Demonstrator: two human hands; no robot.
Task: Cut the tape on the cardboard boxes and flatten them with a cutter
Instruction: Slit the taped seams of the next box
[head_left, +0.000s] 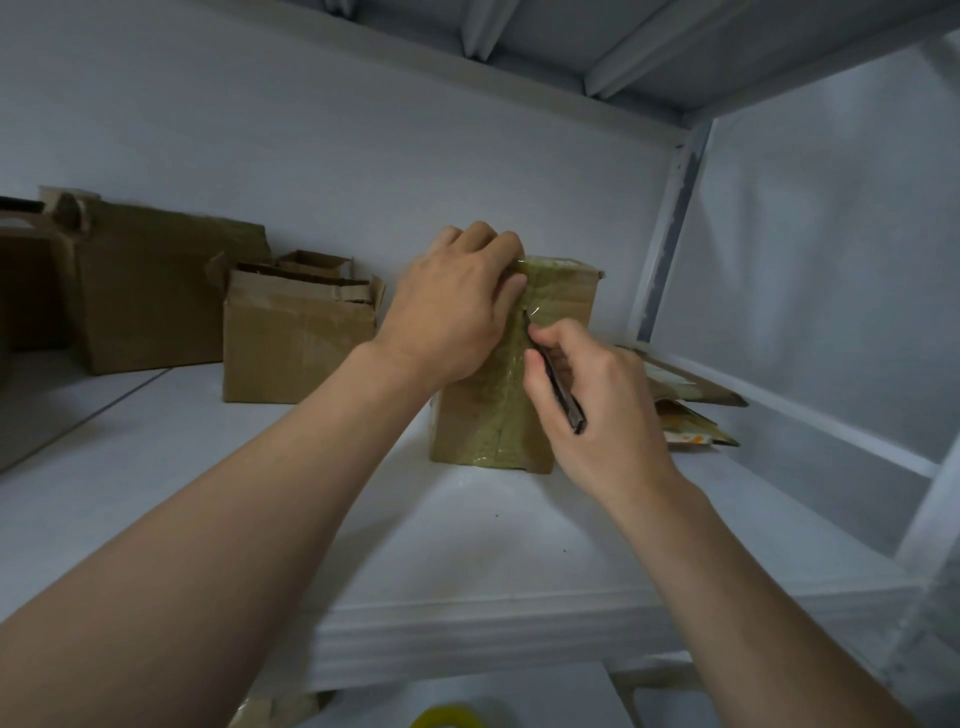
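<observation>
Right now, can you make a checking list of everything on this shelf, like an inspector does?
Surface: white shelf board, a few dark specks.
Job's things: taped box standing upright; cutter with its tip on the tape seam.
Clutter: small opened box and bigger box at left; flattened cardboard at right.
Hands: left hand holds the taped box's top edge; right hand grips the cutter.
Cables: nothing seen.
Surroundings: white wall, upper shelf, metal post.
</observation>
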